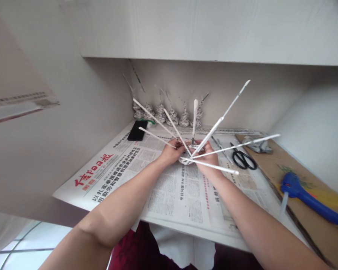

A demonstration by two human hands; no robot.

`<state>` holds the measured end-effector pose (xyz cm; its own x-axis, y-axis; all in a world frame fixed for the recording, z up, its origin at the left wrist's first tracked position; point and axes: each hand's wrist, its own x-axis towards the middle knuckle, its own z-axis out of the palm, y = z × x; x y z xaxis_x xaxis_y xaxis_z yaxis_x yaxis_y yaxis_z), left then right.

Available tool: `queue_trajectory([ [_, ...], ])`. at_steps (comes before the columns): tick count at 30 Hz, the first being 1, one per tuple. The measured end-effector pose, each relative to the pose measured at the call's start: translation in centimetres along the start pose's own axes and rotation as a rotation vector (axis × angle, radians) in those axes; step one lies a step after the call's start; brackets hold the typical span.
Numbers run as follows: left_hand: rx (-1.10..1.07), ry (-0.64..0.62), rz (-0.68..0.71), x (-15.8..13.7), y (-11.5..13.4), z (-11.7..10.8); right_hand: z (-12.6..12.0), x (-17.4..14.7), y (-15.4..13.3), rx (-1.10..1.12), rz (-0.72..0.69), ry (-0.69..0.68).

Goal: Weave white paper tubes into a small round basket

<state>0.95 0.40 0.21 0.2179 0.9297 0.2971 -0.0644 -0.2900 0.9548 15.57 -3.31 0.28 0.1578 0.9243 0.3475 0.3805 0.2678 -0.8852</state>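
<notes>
A small woven paper base (186,161) sits between my hands just above the newspaper, with several white rolled-paper sticks (207,138) fanning out and upward from it. My left hand (172,150) grips the left side of the base, fingers closed near the foot of the left-hand sticks. On the other side my right hand (209,161) closes around the base's right edge, and two of the sticks cross in front of it. One upright stick looks joined to a thinner one at its upper end. My fingertips are partly hidden behind the sticks.
Newspaper (165,204) covers the table. A black phone (137,130) lies at the back left, and several coiled paper shapes (172,117) line the rear wall. At right are black scissors (243,159), cardboard (270,161) and a blue glue gun (305,197). A cabinet (214,30) overhangs the back.
</notes>
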Motion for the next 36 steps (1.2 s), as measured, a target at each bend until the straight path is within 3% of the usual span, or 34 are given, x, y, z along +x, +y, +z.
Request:
queue_trajectory([
  [11,-0.021,0.058,-0.045,0.2,-0.1,-0.5,-0.4,0.0,-0.6,0.225,0.004,-0.029],
  [21,-0.051,0.13,-0.057,-0.1,0.1,-0.1,-0.1,0.0,0.0,0.153,-0.007,-0.008],
  [28,-0.054,0.108,-0.09,-0.4,0.3,-0.1,-0.3,0.4,0.5,0.095,-0.059,-0.061],
  [32,0.044,0.088,-0.083,-0.5,0.3,-0.3,-0.1,0.7,0.9,0.166,0.041,-0.121],
  [36,0.076,0.053,-0.12,-0.5,0.1,-0.2,-0.5,0.7,0.5,0.041,0.066,-0.123],
])
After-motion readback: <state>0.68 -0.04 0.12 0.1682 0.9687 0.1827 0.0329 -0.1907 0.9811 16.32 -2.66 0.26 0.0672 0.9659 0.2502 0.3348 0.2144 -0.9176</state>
